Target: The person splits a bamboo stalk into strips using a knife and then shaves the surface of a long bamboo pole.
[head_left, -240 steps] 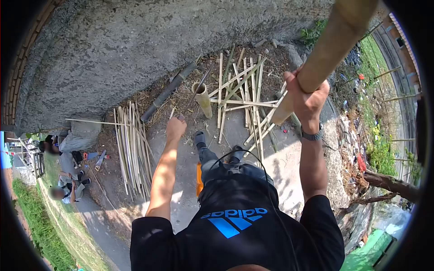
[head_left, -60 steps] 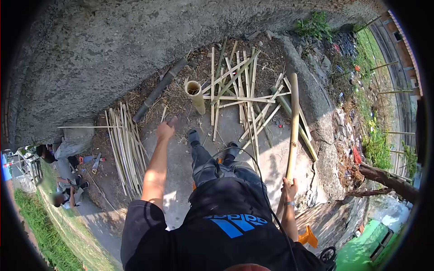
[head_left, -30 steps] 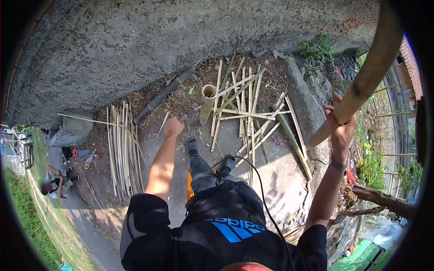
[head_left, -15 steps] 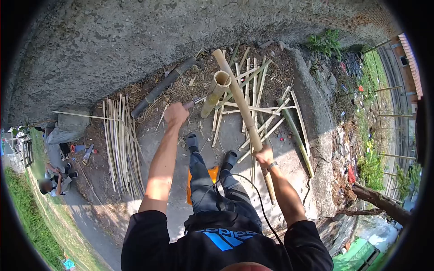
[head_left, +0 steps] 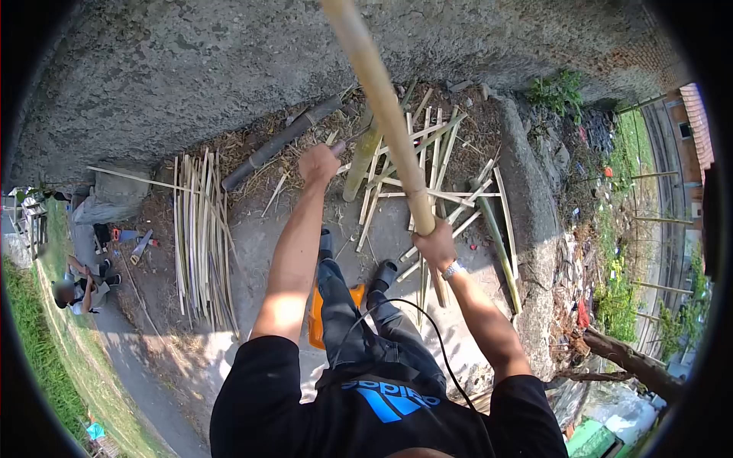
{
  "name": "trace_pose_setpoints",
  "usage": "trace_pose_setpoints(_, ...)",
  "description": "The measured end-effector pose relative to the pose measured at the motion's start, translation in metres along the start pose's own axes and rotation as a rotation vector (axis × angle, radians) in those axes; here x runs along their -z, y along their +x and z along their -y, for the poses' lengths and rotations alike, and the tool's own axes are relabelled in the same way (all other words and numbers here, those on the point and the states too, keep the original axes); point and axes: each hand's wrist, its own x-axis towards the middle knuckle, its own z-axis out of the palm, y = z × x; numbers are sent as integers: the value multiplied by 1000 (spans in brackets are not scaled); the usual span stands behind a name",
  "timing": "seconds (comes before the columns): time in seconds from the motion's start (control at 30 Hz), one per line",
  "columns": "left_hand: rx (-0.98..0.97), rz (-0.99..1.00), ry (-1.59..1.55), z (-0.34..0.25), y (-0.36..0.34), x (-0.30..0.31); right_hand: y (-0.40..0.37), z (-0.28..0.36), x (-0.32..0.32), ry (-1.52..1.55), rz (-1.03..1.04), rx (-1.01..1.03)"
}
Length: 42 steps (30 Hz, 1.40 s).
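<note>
My left hand (head_left: 318, 164) is closed around the handle of a knife (head_left: 340, 147), whose blade reaches toward a short, upright bamboo section (head_left: 357, 169). The top of that section is partly hidden behind a long bamboo pole (head_left: 393, 126). My right hand (head_left: 436, 246) grips this pole near its lower part, and it slants up past the top of the view. Split bamboo strips (head_left: 427, 156) lie crisscrossed on the ground behind the pole.
A bundle of bamboo strips (head_left: 202, 244) lies to the left, near a dark pole (head_left: 282, 143) along the concrete wall (head_left: 229, 69). A green bamboo piece (head_left: 498, 244) is at right. Someone (head_left: 84, 286) sits far left near a saw (head_left: 141, 246). Something orange (head_left: 317, 320) is behind my legs.
My right hand has lifted the bamboo pole, so its upper end now passes out of view at the top. My left hand has shifted slightly up and right with the knife.
</note>
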Motion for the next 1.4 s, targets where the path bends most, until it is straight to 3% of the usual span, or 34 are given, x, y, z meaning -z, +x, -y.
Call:
trace_pose_setpoints(0.03, 33, 9, -61, 4, -2, -14, -15, -63, -41, -46, 411, -338)
trace_pose_setpoints(0.07, 69, 21, -117, 9, -4, -27, -32, -87, -63, -130, 294, -352)
trace_pose_setpoints(0.13, 13, -16, -102, 3, 3, -32, -11, -88, -51, -58, 236, -114)
trace_pose_setpoints(0.17, -36, 2, -46, 8, -4, -44, -20, -60, -27, 28, 222, -47)
trace_pose_setpoints(0.2, 2, 85, -99, 0, -4, -39, -3, 2, 15, 66, 292, -201)
trace_pose_setpoints(0.23, 30, 130, -90, 7, -14, -51, 17, 50, 50, 63, 202, -135)
trace_pose_setpoints(0.33, -1, 68, -137, -16, 26, -31, 74, 177, 159, 341, -211, 226)
trace_pose_setpoints(0.37, 5, 75, -140, -17, 33, -29, 86, 210, 192, 459, -292, 478)
trace_pose_setpoints(0.43, 15, 110, -130, -11, 37, -31, 92, 237, 204, 853, -317, 541)
trace_pose_setpoints(0.47, 4, 89, -120, -7, 41, -29, 95, 211, 178, 690, -334, 638)
trace_pose_setpoints(0.5, -10, 56, -115, -5, 48, -24, 94, 159, 128, 554, -344, 567)
trace_pose_setpoints(0.53, 21, 69, -135, -1, 51, -22, 76, 90, 69, 358, -227, 244)
trace_pose_setpoints(0.57, 12, 67, -136, 2, 48, -23, 52, 12, 20, -28, 83, -95)
trace_pose_setpoints(0.63, 42, 133, -107, 12, 37, -25, -9, -85, -38, -242, 307, -400)
trace_pose_setpoints(0.7, 12, 71, -96, 11, 38, -28, -23, -101, -29, -82, 279, -186)
trace_pose_setpoints(0.73, -3, 69, -68, 15, 32, -37, -5, -85, -12, -19, 320, -218)
trace_pose_setpoints(0.8, 11, 142, -49, 16, 25, -50, 21, 5, 62, 95, 343, -276)
trace_pose_setpoints(0.9, 5, 76, -84, 9, 41, -41, 96, 121, 175, 385, -236, 281)
trace_pose_setpoints(0.93, 21, 87, -74, 11, 39, -37, 111, 164, 217, 483, -391, 367)
trace_pose_setpoints(1.0, 27, 70, -29, 30, 43, -39, 142, 189, 299, 769, -457, 650)
trace_pose_setpoints(1.03, 23, 42, 5, 45, 45, -43, 153, 192, 330, 884, -548, 588)
trace_pose_setpoints(1.07, 17, 55, 19, 60, 43, -47, 155, 178, 315, 849, -681, 527)
trace_pose_setpoints(1.13, 30, -15, 37, 84, 38, -53, 142, 119, 221, 959, -501, 592)
trace_pose_setpoints(1.17, 25, -13, 44, 85, 37, -56, 124, 67, 133, 783, -465, 383)
trace_pose_setpoints(1.2, 26, -14, 35, 84, 36, -58, 89, 8, 52, 296, -329, 31)
trace_pose_setpoints(1.27, 13, -10, 28, 77, 24, -62, 30, -99, -51, -288, 314, -452)
trace_pose_setpoints(1.3, -29, 22, 84, 70, 21, -56, 12, -131, -69, -109, 341, -439)
trace_pose_setpoints(1.37, -34, 21, 121, 54, 34, -41, 14, -112, -44, 218, 318, -415)
trace_pose_setpoints(1.4, -37, 63, 101, 50, 38, -43, 31, -122, -27, 221, 285, -451)
